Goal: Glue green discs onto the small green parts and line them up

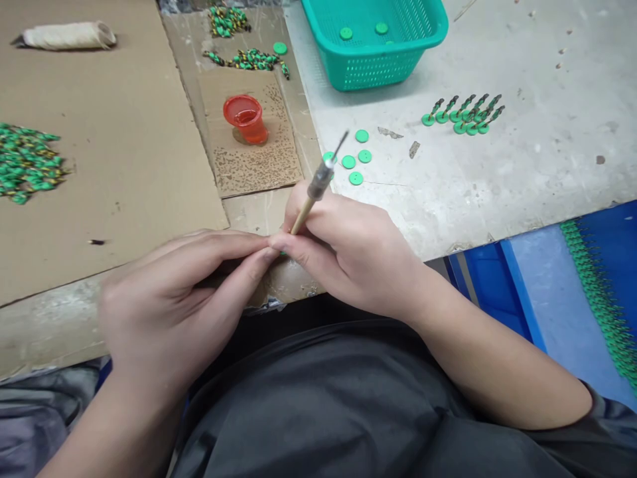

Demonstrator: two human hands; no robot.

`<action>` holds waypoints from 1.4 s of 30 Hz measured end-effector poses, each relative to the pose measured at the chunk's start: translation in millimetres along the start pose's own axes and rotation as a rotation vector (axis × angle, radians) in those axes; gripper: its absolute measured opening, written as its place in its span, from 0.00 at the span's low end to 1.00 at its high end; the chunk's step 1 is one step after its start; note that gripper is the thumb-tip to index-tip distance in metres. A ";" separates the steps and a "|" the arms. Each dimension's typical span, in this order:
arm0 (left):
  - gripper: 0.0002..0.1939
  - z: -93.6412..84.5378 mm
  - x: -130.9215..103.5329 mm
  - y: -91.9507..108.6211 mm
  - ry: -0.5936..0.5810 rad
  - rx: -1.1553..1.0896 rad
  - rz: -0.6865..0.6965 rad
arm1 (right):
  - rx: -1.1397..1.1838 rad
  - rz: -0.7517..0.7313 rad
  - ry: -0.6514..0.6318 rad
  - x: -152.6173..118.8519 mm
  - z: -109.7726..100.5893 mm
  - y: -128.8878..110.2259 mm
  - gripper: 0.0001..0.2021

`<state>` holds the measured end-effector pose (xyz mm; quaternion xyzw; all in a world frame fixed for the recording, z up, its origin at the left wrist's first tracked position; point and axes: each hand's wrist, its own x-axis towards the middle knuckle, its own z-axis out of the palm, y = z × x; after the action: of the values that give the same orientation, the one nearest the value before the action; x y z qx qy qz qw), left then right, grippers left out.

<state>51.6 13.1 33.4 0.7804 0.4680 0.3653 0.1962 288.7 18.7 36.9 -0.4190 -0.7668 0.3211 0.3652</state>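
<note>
My right hand (358, 245) is closed around a thin wooden-handled tool (321, 179). A dark wrapped collar and a fine metal needle tip top it, pointing up and away. My left hand (184, 299) is closed in a pinch, its thumb and forefinger meeting my right fingertips above the table's front edge. A sliver of a small green piece (283, 252) shows at those fingertips; most of it is hidden. Just beyond my right hand lie several flat green discs (348, 161) with tiny holes.
A red cup (255, 129) of liquid stands on speckled cardboard (259, 174). Behind it are piles of small green, yellow and black figures (251, 60); another pile (30, 162) lies left. A green basket (373, 70), figures on discs (468, 116) and a thread cone (67, 36) are farther back.
</note>
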 end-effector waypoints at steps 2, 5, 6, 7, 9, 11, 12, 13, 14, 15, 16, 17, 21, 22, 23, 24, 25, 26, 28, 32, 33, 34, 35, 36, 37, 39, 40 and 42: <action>0.07 -0.1 -0.6 0.2 -0.003 -0.004 -0.003 | -0.003 -0.002 0.000 -0.9 -0.3 0.4 0.06; 0.06 -1.0 -1.5 0.6 -0.005 0.001 -0.013 | -0.028 -0.005 -0.014 -1.7 -0.5 1.1 0.08; 0.05 -1.5 -1.6 0.6 -0.006 0.002 -0.015 | -0.036 -0.009 -0.022 -1.5 -0.5 1.1 0.09; 0.05 -1.8 -1.4 0.6 -0.008 0.000 -0.016 | -0.041 -0.018 -0.030 -1.3 -0.6 1.1 0.10; 0.05 -2.2 -0.8 0.3 -0.012 -0.014 -0.012 | -0.050 -0.025 -0.043 -0.8 -1.0 0.8 0.10; 0.06 -2.2 -0.2 0.1 -0.018 -0.033 -0.008 | -0.057 -0.010 -0.046 -0.6 -1.6 0.7 0.11; 0.07 -2.2 -0.1 0.2 -0.020 -0.039 -0.008 | -0.060 0.001 -0.047 -0.7 -1.9 0.9 0.11; 0.07 -2.1 -0.1 0.3 -0.022 -0.040 -0.009 | -0.060 0.006 -0.047 -0.8 -2.2 1.2 0.11; 0.08 -2.2 -0.2 0.5 -0.021 -0.037 -0.013 | -0.058 0.006 -0.045 -0.9 -2.3 1.6 0.11; 0.08 -2.3 -0.4 0.9 -0.018 -0.032 -0.021 | -0.057 0.004 -0.044 -1.0 -2.4 2.1 0.10; 0.08 -2.4 -0.5 1.3 -0.015 -0.030 -0.027 | -0.054 -0.001 -0.043 -1.1 -2.4 2.5 0.10; 0.07 -2.6 -0.7 1.7 -0.017 -0.031 -0.033 | -0.053 -0.007 -0.040 -1.1 -2.3 2.9 0.10; 0.06 -3.4 -0.9 2.3 -0.025 -0.034 -0.036 | -0.049 -0.010 -0.039 -0.2 -2.3 3.7 0.09; 0.06 -3.5 -1.1 2.0 -0.026 -0.032 -0.033 | -0.043 -0.014 -0.038 0.1 -2.5 3.7 0.08; 0.07 -3.5 -1.4 1.6 -0.026 -0.029 -0.029 | -0.035 -0.014 -0.038 0.3 -2.7 3.7 0.07; 0.07 -3.5 -1.7 1.2 -0.025 -0.027 -0.025 | -0.026 -0.020 -0.035 0.4 -3.0 3.7 0.06; 0.07 -3.4 -2.2 0.7 -0.026 -0.026 -0.023 | -0.018 -0.020 -0.032 0.5 -3.3 3.9 0.06; 0.07 -3.3 -2.7 0.2 -0.024 -0.025 -0.024 | -0.014 -0.014 -0.033 0.4 -3.4 4.1 0.06; 0.07 -3.4 -3.5 -0.4 -0.025 -0.025 -0.026 | -0.014 0.000 -0.042 0.4 -3.3 4.7 0.07; 0.07 -4.4 -3.1 -0.1 -0.035 -0.036 -0.027 | -0.008 0.005 -0.051 0.9 -2.2 6.0 0.06; 0.07 -4.7 -2.8 0.1 -0.040 -0.036 -0.024 | -0.002 -0.010 -0.045 0.9 -2.1 6.0 0.05; 0.07 -4.9 -2.5 0.2 -0.043 -0.035 -0.022 | 0.003 -0.030 -0.038 0.9 -2.2 6.1 0.05; 0.07 -5.0 -2.4 0.2 -0.043 -0.034 -0.021 | 0.006 -0.051 -0.033 0.7 -2.3 6.0 0.05; 0.07 -4.9 -2.3 0.1 -0.043 -0.035 -0.021 | 0.006 -0.075 -0.027 0.4 -2.5 6.0 0.06; 0.07 -4.7 -2.3 0.0 -0.043 -0.034 -0.026 | 0.001 -0.087 -0.024 0.0 -2.6 5.9 0.07; 0.07 -3.9 -2.6 -0.2 -0.042 -0.031 -0.038 | -0.022 -0.086 -0.021 -0.9 -2.5 6.0 0.08; 0.06 -3.5 -2.8 -0.2 -0.044 -0.026 -0.041 | -0.039 -0.074 -0.024 -1.2 -2.2 6.0 0.09; 0.06 -3.1 -3.1 -0.3 -0.049 -0.017 -0.034 | -0.067 -0.055 -0.037 -1.5 -1.3 6.1 0.10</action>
<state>48.2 10.4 34.0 0.7793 0.4732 0.3468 0.2202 292.9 20.4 32.3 -0.4039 -0.7950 0.2926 0.3452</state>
